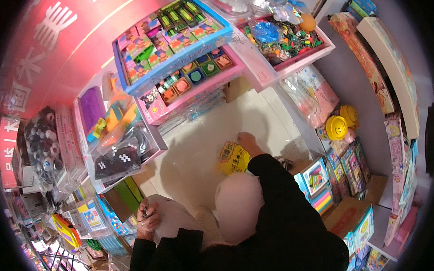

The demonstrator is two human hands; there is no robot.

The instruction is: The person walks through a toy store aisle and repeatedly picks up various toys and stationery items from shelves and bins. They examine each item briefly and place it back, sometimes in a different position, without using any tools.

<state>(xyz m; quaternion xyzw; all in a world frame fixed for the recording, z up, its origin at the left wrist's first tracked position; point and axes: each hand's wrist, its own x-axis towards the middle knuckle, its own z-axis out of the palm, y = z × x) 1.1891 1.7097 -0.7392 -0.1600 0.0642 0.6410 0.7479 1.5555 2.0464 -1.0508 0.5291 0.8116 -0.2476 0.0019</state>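
My right hand reaches low over the pale floor, its fingers curled in. Right beside it is a yellow starburst-shaped paper sign with dark and red print, partly behind my wrist and knee. Whether the fingers pinch the sign's edge or something small, I cannot tell. At my left knee, my left hand is closed around a small, dark, shiny thing, mostly covered by the fingers. Both my knees, in light trousers, are bent beneath me.
Ahead, a blue display box sits above a pink one. A tray of small colourful trinkets stands to their right. At left, a box holds a black pixel-patterned pouch. Yellow smiley cups and boxed toys line the right shelf.
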